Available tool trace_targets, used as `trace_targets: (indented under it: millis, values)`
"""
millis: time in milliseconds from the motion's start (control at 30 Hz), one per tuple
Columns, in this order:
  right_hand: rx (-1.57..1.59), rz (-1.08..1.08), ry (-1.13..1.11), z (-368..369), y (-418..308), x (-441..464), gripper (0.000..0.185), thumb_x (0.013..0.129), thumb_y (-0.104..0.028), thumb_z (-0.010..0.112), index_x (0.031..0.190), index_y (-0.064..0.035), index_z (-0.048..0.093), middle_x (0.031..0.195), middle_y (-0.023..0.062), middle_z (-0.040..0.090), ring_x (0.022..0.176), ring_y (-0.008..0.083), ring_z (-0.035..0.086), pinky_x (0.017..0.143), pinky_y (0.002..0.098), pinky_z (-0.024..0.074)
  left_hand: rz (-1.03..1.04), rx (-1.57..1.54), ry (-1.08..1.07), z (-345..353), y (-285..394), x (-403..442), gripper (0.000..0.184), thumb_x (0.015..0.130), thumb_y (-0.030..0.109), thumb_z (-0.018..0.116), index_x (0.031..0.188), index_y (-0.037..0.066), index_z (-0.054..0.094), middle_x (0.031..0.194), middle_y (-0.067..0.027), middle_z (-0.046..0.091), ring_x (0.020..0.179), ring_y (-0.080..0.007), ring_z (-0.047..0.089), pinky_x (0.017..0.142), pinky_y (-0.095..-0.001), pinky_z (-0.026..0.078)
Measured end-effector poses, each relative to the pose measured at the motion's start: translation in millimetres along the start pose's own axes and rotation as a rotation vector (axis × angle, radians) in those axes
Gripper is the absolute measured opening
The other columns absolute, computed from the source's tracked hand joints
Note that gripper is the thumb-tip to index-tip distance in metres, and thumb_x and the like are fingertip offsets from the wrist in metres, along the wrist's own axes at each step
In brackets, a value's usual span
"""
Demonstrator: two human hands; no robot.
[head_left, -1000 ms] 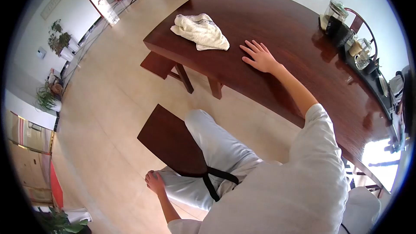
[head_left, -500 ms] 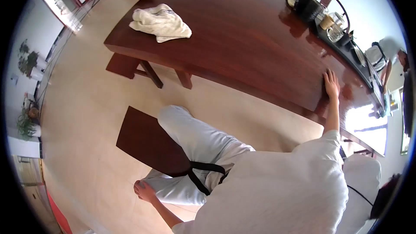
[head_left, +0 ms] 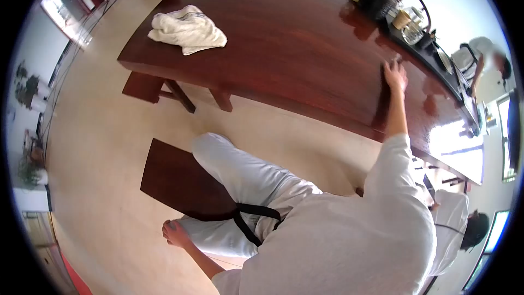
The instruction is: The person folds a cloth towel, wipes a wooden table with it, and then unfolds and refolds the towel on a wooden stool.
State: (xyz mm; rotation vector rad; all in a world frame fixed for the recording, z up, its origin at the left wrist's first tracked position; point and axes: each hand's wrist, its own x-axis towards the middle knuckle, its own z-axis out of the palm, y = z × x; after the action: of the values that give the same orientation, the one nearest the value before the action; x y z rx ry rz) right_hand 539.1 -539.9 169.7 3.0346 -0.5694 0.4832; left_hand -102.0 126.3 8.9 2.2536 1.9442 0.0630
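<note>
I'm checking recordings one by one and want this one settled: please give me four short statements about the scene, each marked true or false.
1. The cream towel lies crumpled on the wooden table. True.
2. The left hand grips the towel. False: it rests on the person's knee.
3. The right hand reaches over the table. True.
4. The bench between the person's legs is white. False: it is dark brown.

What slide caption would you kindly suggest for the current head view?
Left hand on knee, right hand extended over a glossy wooden table with a crumpled cream towel.
</note>
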Motion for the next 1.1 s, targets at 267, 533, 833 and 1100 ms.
trace_targets:
  millis: [267, 533, 833, 1100]
  values:
    - [0.287, -0.711, -0.137, -28, -421, -70, 0.078, 0.096, -0.069, 0.044, 0.155, -0.0173, 0.041, 0.16, 0.0175, 0.034, 0.149, 0.0344, 0.029, 0.123, 0.0507, 0.0194, -0.043, -0.002, 0.02, 2, -14, -11, 0.037, 0.095, 0.043, 0.057, 0.126, 0.023, 0.061, 0.138, 0.0021, 0.057, 0.135, -0.0235, 0.046, 0.107, -0.0529, 0.038]
    - [0.368, -1.028, -0.193, -29, -484, -128, 0.069, 0.099, -0.066, 0.035, 0.158, -0.0296, 0.036, 0.167, 0.0076, 0.027, 0.154, 0.0327, 0.021, 0.124, 0.0506, 0.0169, 0.008, -0.004, 0.026, -6, -35, -24, 0.038, 0.098, 0.042, 0.056, 0.13, 0.021, 0.06, 0.139, 0.0005, 0.057, 0.136, -0.0257, 0.045, 0.106, -0.0552, 0.04]
    - [0.11, -0.187, -0.097, -36, -25, -12, 0.063, 0.101, -0.062, 0.04, 0.153, -0.0278, 0.045, 0.159, 0.0058, 0.043, 0.146, 0.0282, 0.04, 0.118, 0.0439, 0.0328, 0.1, -0.013, -0.004, 5, -33, -6, 0.042, 0.1, 0.046, 0.047, 0.132, 0.022, 0.059, 0.142, -0.0001, 0.055, 0.138, -0.0272, 0.042, 0.103, -0.06, 0.039]
    - [-0.187, 0.344, -0.226, 4, 326, -76, 0.075, 0.099, -0.07, 0.029, 0.157, -0.023, 0.036, 0.165, 0.0129, 0.029, 0.152, 0.0371, 0.023, 0.123, 0.0517, 0.0201, 0.05, -0.047, -0.001, 1, -22, -7, 0.039, 0.098, 0.045, 0.051, 0.128, 0.022, 0.061, 0.139, 0.0021, 0.057, 0.137, -0.0257, 0.043, 0.105, -0.058, 0.036]
